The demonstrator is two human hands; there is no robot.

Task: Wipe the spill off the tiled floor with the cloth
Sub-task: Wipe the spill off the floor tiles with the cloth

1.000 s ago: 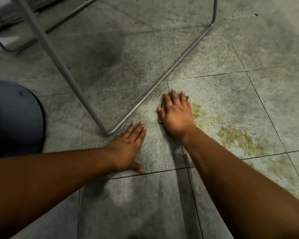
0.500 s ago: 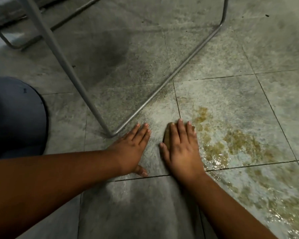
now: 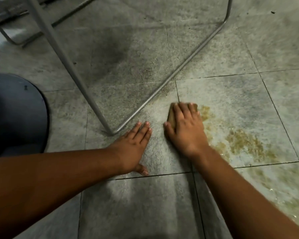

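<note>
With the left hand [image 3: 133, 144] flat and empty as a brace, the right hand [image 3: 185, 128], fingers spread flat atop the brown cloth [image 3: 171, 116], should press evenly and sweep toward four o'clock, where the spill [image 3: 243, 144] lies.

Two hands: left hand [image 3: 133, 144], right hand [image 3: 186, 128]; one cloth [image 3: 171, 116] (mostly hidden); one spill [image 3: 245, 145].

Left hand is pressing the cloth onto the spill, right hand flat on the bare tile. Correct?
Not quite: the hands are swapped. In the head view the right hand presses the cloth at the edge of the spill, and the left hand lies flat on the bare tile.
</note>
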